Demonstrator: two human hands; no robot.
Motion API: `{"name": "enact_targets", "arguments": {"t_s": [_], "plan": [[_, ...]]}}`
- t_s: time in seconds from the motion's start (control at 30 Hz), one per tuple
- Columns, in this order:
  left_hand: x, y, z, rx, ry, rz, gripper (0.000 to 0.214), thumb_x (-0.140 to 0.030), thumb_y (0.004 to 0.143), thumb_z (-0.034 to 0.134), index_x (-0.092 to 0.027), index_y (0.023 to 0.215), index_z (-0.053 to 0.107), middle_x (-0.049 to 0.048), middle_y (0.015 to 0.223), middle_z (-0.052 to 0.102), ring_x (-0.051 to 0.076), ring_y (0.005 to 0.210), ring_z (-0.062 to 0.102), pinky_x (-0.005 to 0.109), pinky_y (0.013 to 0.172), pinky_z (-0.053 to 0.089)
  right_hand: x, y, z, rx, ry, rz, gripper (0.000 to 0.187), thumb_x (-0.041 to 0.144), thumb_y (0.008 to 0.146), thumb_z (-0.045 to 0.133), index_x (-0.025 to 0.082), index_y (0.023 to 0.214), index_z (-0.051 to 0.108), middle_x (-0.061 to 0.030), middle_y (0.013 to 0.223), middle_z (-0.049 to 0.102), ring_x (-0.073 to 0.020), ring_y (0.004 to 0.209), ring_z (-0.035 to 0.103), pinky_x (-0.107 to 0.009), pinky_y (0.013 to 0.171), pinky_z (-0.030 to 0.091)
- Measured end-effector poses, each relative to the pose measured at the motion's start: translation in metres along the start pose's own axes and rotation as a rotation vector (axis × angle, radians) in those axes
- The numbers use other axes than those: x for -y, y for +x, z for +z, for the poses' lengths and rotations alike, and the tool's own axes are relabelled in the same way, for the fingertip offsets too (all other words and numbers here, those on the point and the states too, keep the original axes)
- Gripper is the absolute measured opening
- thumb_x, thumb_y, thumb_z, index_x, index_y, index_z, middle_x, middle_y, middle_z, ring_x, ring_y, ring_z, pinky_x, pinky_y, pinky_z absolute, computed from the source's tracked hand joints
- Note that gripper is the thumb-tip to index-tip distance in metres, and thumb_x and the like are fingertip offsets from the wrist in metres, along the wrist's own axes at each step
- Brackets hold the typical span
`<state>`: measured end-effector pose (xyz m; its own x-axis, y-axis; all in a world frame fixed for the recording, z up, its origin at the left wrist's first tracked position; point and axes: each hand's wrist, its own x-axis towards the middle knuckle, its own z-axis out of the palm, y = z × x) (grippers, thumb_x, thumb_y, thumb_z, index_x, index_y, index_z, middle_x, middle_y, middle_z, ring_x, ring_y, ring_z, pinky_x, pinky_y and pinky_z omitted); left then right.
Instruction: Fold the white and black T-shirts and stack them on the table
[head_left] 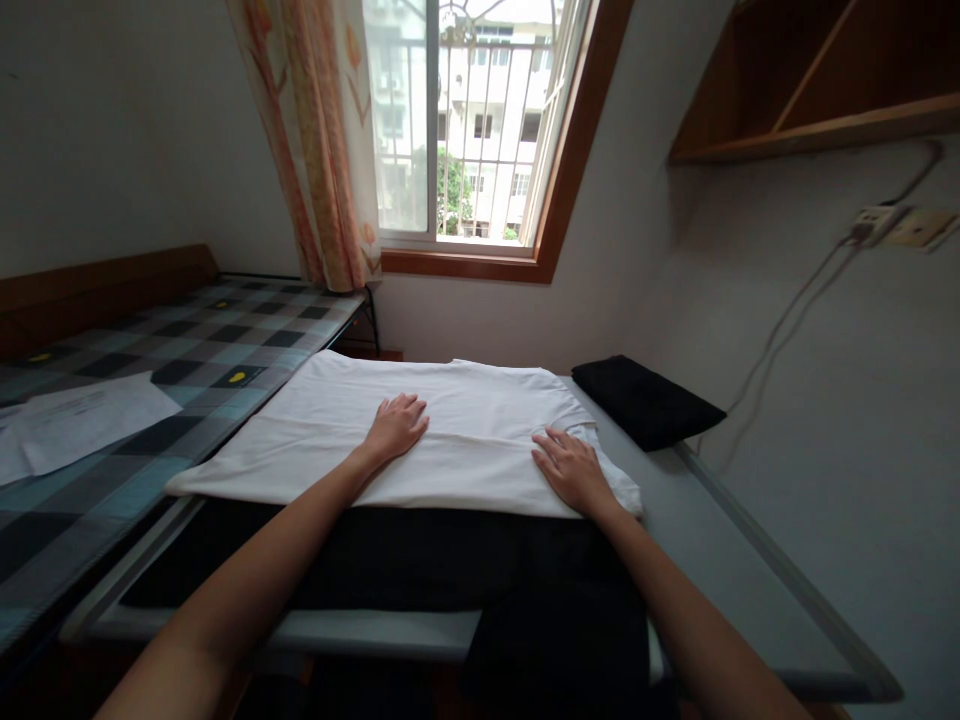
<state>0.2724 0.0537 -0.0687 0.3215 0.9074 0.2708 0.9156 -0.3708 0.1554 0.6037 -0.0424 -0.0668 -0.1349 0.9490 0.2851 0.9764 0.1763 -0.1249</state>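
A white cloth garment (465, 475), perhaps a shirt, lies spread and partly folded over the table. Near its middle, my left hand (397, 425) rests flat on the fabric with the fingers stretched forward. My right hand (571, 468) lies on the garment's right part, palm down, fingers apart. Neither hand grips anything. Beneath the white garment's near edge a black cloth (420, 560) shows, part of it hanging over the table's front edge. Shallow wrinkles run across the white fabric between the hands.
The grey table (750, 560) extends to the right wall. On it, at the back right, sits a folded black cloth (645, 400). A bed with a checked mattress (225, 350) adjoins on the left, bearing paper sheets (90, 420). A power cable (795, 310) hangs from the wall socket.
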Motion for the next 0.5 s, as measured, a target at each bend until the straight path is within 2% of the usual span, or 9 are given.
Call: {"name": "enact_targets", "arguments": {"t_s": [0.5], "plan": [[-0.0003,0.0001,0.0022,-0.012,0.005,-0.001,0.040,-0.038,0.094,0.040,-0.023,0.127,0.056,0.0097,0.141,0.051,0.027,0.132,0.042,0.050,0.111,0.029,-0.0022,0.0007,0.0025,-0.017,0.027,-0.001,0.039,0.041,0.094,0.042,0.025,0.124,0.063,-0.0097,0.134,0.056,-0.0267,0.119,0.052,-0.045,0.103,0.034]]}}
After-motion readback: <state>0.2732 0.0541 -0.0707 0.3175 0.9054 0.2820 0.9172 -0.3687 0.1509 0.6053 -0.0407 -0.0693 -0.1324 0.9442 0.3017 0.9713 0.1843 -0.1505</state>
